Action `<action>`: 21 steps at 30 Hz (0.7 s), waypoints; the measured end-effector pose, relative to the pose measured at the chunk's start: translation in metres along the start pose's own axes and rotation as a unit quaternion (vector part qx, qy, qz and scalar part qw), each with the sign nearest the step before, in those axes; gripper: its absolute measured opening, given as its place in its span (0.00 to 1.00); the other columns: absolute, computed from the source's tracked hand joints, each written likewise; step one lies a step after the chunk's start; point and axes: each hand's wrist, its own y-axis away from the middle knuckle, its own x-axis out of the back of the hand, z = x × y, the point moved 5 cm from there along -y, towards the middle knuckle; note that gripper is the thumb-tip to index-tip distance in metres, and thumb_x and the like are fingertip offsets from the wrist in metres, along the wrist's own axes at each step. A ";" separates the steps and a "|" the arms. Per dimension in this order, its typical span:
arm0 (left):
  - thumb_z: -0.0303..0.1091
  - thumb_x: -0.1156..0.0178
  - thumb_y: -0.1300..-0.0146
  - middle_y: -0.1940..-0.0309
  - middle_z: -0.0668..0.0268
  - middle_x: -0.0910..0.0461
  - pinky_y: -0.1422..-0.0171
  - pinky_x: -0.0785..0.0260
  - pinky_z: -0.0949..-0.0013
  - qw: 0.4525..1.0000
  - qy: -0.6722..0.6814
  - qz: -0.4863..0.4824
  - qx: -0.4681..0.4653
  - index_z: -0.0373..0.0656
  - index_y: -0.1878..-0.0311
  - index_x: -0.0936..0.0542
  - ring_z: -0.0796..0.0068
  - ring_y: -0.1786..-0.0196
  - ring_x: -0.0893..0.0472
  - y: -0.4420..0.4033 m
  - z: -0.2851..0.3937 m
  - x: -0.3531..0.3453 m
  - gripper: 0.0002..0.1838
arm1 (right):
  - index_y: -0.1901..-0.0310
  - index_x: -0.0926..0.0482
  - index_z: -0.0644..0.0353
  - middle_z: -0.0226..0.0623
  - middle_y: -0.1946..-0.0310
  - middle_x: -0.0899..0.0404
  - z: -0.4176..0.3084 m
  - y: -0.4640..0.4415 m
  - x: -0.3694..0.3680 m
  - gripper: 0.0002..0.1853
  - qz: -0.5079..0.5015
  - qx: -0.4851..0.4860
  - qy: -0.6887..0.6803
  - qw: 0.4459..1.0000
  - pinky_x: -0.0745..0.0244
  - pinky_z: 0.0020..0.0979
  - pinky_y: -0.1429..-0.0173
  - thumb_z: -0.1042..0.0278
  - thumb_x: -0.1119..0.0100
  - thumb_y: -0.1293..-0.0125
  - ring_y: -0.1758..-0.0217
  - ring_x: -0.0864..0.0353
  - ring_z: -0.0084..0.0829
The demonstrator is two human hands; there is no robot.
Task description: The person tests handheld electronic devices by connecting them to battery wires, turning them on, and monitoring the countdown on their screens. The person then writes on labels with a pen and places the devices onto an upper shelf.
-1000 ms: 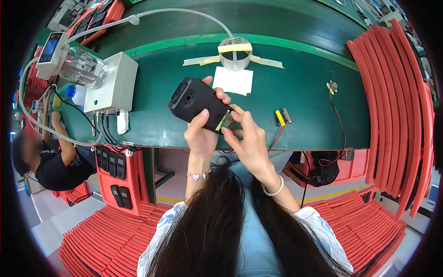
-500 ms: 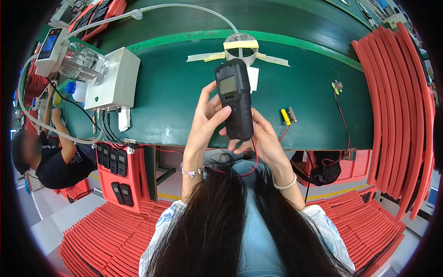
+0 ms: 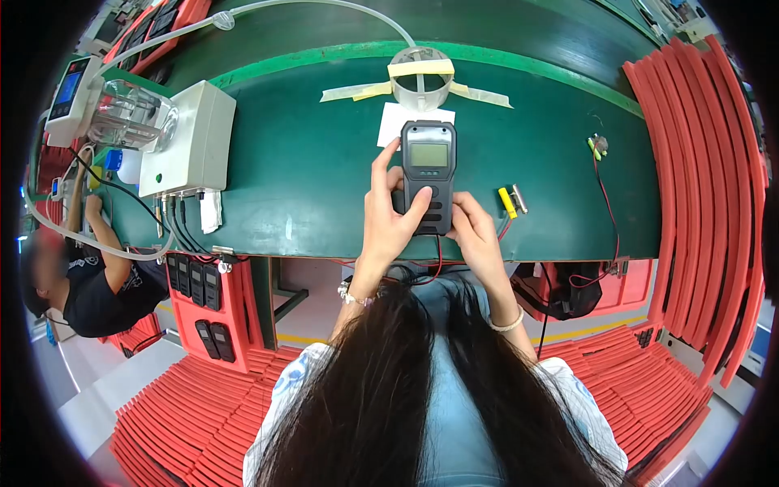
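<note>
A black handheld meter with a small grey screen is held over the green bench, its face turned up toward me. My left hand grips it from the left, thumb on the front buttons and index finger along the upper side. At the lower right edge, my right hand has its fingers curled against the casing; some fingertips are hidden. A red wire runs from the meter's bottom end. Just beyond lies a white paper, below a clear round chamber taped to the bench.
Left stands a white box with cables, a glass jar and a hose. Clips with a yellow sleeve lie right of my hands. Red trays are stacked at the right; more meters sit in a red tray. A co-worker is at far left.
The meter has gone from tilted to upright and face-on, and sits slightly lower. My left hand has shifted right with it. More of the white paper shows behind.
</note>
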 end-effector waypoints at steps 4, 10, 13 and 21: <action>0.23 0.43 0.41 0.61 0.60 0.20 0.48 0.33 0.72 0.999 -0.001 -0.015 0.037 0.41 0.30 0.45 0.74 0.56 0.22 0.001 0.003 0.000 0.36 | 0.50 0.27 0.64 0.24 0.63 0.26 -0.003 -0.001 -0.002 0.12 0.006 0.000 0.012 1.000 0.30 0.17 0.60 0.70 0.59 0.26 0.63 0.29 0.11; 0.24 0.43 0.40 0.55 0.57 0.21 0.45 0.33 0.71 0.998 0.031 -0.010 0.049 0.42 0.29 0.46 0.73 0.53 0.22 0.001 0.003 0.000 0.36 | 0.51 0.27 0.65 0.24 0.63 0.25 0.002 -0.005 0.000 0.11 -0.007 0.014 0.026 1.000 0.29 0.18 0.60 0.71 0.59 0.26 0.62 0.29 0.12; 0.24 0.43 0.40 0.53 0.56 0.22 0.44 0.33 0.70 0.998 0.030 -0.010 0.055 0.42 0.29 0.47 0.72 0.51 0.23 0.001 0.003 0.000 0.37 | 0.51 0.27 0.65 0.24 0.63 0.25 0.002 -0.005 -0.001 0.11 -0.008 0.013 0.020 1.000 0.29 0.18 0.59 0.72 0.59 0.26 0.61 0.28 0.12; 0.26 0.40 0.42 0.67 0.59 0.21 0.55 0.29 0.70 1.000 0.014 0.013 0.014 0.42 0.30 0.45 0.72 0.63 0.20 0.000 0.001 0.001 0.37 | 0.51 0.27 0.66 0.26 0.62 0.25 0.007 -0.006 0.001 0.11 -0.009 0.003 0.040 0.999 0.28 0.19 0.58 0.73 0.59 0.26 0.61 0.27 0.13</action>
